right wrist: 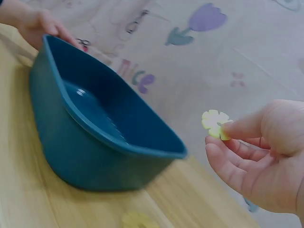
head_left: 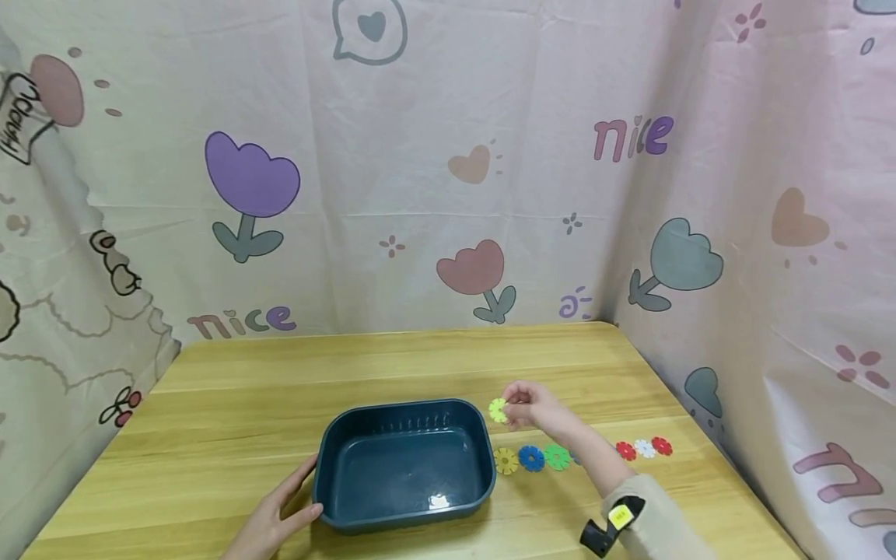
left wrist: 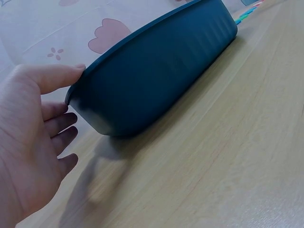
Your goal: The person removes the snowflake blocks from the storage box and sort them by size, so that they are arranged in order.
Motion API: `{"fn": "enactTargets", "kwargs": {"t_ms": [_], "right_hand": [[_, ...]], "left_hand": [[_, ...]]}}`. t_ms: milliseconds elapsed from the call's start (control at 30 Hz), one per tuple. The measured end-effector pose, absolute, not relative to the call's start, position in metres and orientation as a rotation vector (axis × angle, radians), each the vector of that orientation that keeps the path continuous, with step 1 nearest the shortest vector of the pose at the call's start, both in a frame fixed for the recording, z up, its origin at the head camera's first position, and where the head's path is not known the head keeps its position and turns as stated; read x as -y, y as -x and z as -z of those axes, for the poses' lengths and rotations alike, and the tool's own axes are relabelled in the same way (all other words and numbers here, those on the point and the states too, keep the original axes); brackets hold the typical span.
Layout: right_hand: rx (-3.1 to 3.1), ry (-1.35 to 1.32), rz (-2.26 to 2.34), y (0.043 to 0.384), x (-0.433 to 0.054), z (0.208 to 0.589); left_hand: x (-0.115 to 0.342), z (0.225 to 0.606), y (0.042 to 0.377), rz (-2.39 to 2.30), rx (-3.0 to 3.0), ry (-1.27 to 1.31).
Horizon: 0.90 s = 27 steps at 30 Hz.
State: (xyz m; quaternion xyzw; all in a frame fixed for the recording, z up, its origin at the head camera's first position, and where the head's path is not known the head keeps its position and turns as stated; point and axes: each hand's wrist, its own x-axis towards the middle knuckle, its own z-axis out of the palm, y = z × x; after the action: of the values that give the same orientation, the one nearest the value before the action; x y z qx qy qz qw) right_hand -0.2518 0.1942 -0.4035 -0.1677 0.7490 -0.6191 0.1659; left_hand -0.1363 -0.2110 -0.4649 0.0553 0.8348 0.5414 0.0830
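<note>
A dark teal plastic basin [head_left: 406, 519] stands on the wooden table, its inside bare. My left hand [head_left: 276, 513] rests against its left end, thumb and fingers spread and touching the rim; in the left wrist view the hand [left wrist: 35, 128] is fairly straight-fingered. To the right of the basin my right hand [head_left: 539, 408] pinches a yellow-green notched, flower-shaped plastic disc [head_left: 497, 411] between thumb and fingers, raised above the table. The right wrist view shows this disc [right wrist: 216, 123] at the fingertips. Below lie a yellow disc [head_left: 505, 461], a blue disc [head_left: 531, 458] and a green disc [head_left: 556, 456].
Farther right in the same row lie a red disc [head_left: 626, 451], a white disc [head_left: 644, 449] and another red disc [head_left: 661, 446]; the right forearm hides part of the row. A patterned curtain [head_left: 392, 179] hangs behind and beside the table [head_left: 245, 404].
</note>
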Motion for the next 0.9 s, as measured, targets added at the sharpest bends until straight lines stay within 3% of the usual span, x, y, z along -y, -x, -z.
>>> {"fn": "enactTargets", "kwargs": {"t_ms": [900], "right_hand": [[-2.296, -0.018, 2.074, 0.223, -0.364, 0.434]], "left_hand": [[0.211, 0.466, 0.134, -1.603, -2.547, -0.178]]}}
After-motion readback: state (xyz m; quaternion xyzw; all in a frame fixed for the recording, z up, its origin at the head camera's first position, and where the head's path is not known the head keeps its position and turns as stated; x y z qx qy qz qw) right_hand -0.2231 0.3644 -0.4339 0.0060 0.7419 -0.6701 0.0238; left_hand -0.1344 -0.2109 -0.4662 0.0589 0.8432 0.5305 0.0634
